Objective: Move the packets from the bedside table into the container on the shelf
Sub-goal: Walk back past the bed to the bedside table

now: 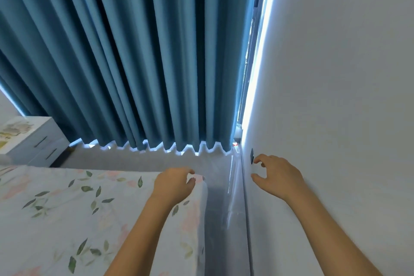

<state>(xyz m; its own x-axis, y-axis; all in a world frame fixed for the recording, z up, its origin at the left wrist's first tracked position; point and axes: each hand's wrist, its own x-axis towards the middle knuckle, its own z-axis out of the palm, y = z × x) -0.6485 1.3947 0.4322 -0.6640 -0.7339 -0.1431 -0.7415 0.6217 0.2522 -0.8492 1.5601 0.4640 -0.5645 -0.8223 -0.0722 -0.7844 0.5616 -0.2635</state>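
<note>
- Both forearms reach in from 6 o'clock; left hand (173, 182) hovers over the bed (67, 219) corner, fingers loosely curled, holding nothing.
- Right hand (276, 177) at 4 o'clock, beside the wall (336, 96), thumb and fingers apart, likewise unladen.
- Bedside table (33, 139) at 9 o'clock bears pale items, too blurred to identify as packets.
- Blue curtain (134, 51) fills 12 o'clock.

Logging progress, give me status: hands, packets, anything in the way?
Left hand and right hand empty, fingers loosely curled. Packets on bedside table, far left. Bed lies between.
</note>
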